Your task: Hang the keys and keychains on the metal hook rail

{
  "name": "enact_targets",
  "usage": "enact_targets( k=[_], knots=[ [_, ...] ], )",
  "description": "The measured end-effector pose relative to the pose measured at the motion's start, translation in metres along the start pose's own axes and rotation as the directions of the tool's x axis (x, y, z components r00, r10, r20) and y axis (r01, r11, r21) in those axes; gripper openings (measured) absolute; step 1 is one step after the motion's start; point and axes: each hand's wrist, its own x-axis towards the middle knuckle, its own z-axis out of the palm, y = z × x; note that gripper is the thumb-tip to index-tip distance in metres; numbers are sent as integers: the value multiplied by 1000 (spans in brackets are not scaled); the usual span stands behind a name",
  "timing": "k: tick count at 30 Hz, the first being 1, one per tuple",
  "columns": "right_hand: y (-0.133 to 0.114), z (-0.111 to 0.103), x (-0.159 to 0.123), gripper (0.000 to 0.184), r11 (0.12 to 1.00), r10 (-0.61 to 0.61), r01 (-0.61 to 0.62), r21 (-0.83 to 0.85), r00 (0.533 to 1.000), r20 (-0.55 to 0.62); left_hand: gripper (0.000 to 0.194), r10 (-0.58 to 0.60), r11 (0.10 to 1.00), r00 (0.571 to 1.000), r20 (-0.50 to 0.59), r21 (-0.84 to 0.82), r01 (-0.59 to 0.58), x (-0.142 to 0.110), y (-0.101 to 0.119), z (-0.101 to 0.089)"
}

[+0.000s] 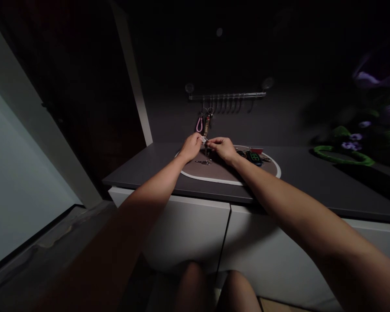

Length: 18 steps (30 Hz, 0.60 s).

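Note:
My left hand [191, 146] and my right hand [222, 149] meet above the back of an oval mat with a white rim [211, 178]. Between their fingertips is a small silver key or ring [203, 139], too small to tell which. A dark key chain [206, 149] hangs just below it, partly hidden by my fingers. A metal key bunch [203, 162] lies on the mat below my left hand. Right of my right hand sit a black key fob with green markings [254, 157] and other keys.
The mat lies on a dark grey countertop [139, 170] above white cabinet doors [185, 229]. A wall rail with hooks [227, 96] holds a pink loop key chain [199, 124] and a brown one [207, 125]. A green loop [342, 157] and purple flowers [351, 145] stand at the right.

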Motion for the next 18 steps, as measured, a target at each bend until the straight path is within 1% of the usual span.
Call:
enact_targets(
  k=[3, 6, 9, 11, 14, 18],
  knots=[
    [-4, 0, -2, 20, 997, -18, 16, 72, 1000, 24, 18, -56, 994, 998, -22, -97, 53, 1, -2, 1],
    [-8, -1, -3, 19, 989, -51, 46, 142, 998, 34, 17, -143, 963, 989, -23, -235, 134, 3, -6, 4],
    [-9, -1, -4, 18, 980, -77, 71, 187, 997, 25, 15, -227, 906, 974, 13, -365, 216, 5, -7, 7],
    [-8, -1, -3, 17, 978, -93, 88, 191, 995, 19, 13, -259, 873, 964, 56, -414, 258, 5, -7, 9],
    [-6, -2, -1, 18, 977, -126, 123, 172, 992, 8, 12, -269, 852, 956, 115, -436, 292, 4, -6, 10],
    [-5, -4, 1, 19, 980, -154, 155, 126, 988, -21, 11, -225, 855, 963, 148, -443, 268, 3, -8, 13]
  ],
)
